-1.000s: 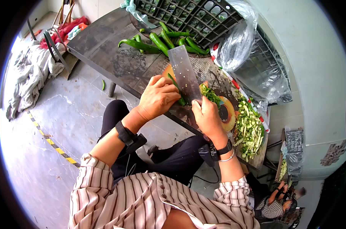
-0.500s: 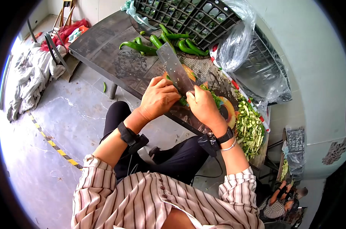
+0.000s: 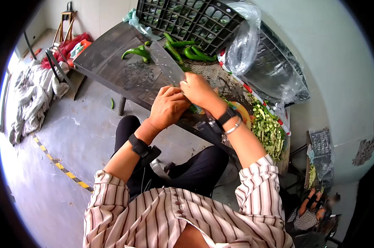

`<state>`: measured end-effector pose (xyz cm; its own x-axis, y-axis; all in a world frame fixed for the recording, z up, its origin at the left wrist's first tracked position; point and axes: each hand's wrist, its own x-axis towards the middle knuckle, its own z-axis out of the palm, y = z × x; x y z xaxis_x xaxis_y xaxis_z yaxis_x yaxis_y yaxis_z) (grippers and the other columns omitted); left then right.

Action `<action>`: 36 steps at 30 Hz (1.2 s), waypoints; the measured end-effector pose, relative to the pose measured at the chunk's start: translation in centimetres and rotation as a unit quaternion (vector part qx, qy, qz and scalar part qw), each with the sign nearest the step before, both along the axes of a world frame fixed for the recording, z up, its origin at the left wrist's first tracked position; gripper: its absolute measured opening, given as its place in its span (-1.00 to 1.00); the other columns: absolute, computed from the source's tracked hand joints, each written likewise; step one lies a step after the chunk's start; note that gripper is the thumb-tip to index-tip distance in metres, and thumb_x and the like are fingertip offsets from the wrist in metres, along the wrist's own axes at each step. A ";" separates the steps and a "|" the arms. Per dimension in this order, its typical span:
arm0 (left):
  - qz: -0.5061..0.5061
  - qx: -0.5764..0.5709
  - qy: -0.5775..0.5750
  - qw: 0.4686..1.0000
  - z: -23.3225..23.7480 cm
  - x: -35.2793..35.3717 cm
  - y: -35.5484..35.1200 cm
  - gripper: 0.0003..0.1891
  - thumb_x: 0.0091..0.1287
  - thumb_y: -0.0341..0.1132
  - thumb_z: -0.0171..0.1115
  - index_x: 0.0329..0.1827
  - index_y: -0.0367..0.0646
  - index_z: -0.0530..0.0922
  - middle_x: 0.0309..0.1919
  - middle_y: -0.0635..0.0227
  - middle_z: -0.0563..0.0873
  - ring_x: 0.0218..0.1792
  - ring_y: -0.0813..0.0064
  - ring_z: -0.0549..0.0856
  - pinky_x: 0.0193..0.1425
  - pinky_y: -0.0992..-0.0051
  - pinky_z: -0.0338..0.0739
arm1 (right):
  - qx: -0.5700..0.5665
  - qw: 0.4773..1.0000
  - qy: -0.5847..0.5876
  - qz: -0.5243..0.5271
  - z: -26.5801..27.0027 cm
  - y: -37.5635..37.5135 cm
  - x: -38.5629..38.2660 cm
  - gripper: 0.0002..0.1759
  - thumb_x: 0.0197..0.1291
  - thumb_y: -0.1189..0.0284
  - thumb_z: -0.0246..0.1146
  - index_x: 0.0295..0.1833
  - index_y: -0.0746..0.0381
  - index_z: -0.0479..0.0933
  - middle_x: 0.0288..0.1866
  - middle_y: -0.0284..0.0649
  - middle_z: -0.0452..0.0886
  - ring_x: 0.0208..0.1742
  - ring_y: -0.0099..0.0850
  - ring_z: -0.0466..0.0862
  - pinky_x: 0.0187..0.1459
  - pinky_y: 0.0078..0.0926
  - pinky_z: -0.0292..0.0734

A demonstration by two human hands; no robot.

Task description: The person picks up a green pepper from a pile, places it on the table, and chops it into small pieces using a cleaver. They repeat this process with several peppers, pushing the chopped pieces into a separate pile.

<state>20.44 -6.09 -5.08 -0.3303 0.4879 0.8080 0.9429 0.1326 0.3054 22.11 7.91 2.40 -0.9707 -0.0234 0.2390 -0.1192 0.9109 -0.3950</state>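
The fingers of the right hand (image 3: 199, 91) are closed around the cleaver (image 3: 166, 62) and those of the left hand (image 3: 168, 105) curl over the green pepper (image 3: 194, 109) on the bench (image 3: 108, 49), so a slipping blade could cut a fingertip.

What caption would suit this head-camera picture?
Right hand grips a cleaver near whole green peppers; left hand curled beside it.

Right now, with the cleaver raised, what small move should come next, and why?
Probably lower the cleaver onto the green pepper beside the left hand: the right hand holds the blade raised toward the whole peppers, while the left hand pins that pepper.
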 end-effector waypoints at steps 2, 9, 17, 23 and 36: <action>-0.006 -0.007 -0.012 1.000 0.0 -0.1 -0.2 -0.91 0.09 -0.31 0.29 -0.33 0.04 0.66 -0.28 0.59 0.65 0.01 0.44 0.56 0.18 0.36 0.36 | 0.001 1.000 -0.005 -0.016 -0.2 -0.1 -1.1 -0.73 0.15 0.37 0.14 -0.32 0.43 0.52 -0.34 0.26 0.60 -0.22 0.19 0.62 -0.14 0.04 0.52; -0.008 -0.012 0.002 1.000 0.1 -0.1 -0.2 -0.90 0.07 -0.33 0.33 -0.34 0.01 0.68 -0.23 0.54 0.68 0.01 0.35 0.57 0.14 0.34 0.39 | 0.004 0.998 0.059 -0.025 -0.7 0.6 -0.8 -0.72 0.16 0.36 0.13 -0.33 0.42 0.51 -0.39 0.25 0.60 -0.31 0.18 0.63 -0.25 0.02 0.55; -0.018 -0.018 -0.014 1.000 0.1 -0.1 -0.3 -0.87 0.04 -0.35 0.38 -0.32 -0.02 0.68 -0.23 0.51 0.67 -0.02 0.33 0.56 0.09 0.33 0.39 | -0.299 0.947 0.018 -0.114 3.8 2.7 6.5 -0.78 0.28 0.43 0.09 -0.31 0.40 0.44 -0.63 -0.23 0.49 -0.73 -0.47 0.50 -0.67 -0.44 0.40; -0.009 -0.045 -0.080 0.996 1.5 -0.1 -0.6 -0.56 -0.02 -0.46 0.29 0.02 -0.02 0.65 -0.03 0.35 0.64 0.14 0.24 0.51 0.31 0.22 0.27 | -0.391 0.909 0.009 -0.147 1.9 3.1 12.5 -0.78 0.32 0.42 0.09 -0.34 0.34 0.40 -0.66 -0.36 0.41 -0.77 -0.57 0.43 -0.72 -0.55 0.34; -0.026 -0.198 -0.076 0.977 3.3 -1.0 0.3 -0.43 -0.04 -0.52 0.12 0.15 -0.01 0.59 0.17 0.40 0.61 0.35 0.24 0.40 0.48 -0.20 -0.07 | -0.503 0.844 0.014 -0.182 -1.3 1.6 19.2 -0.84 0.40 0.42 0.09 -0.22 0.28 0.36 -0.60 -0.38 0.39 -0.72 -0.62 0.41 -0.69 -0.62 0.33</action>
<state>19.47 -5.74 -1.77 -0.3991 0.7710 0.4962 0.8989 0.2224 0.3774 41.34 9.54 1.08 -0.8632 0.5045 -0.0175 0.0745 0.0932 -0.9929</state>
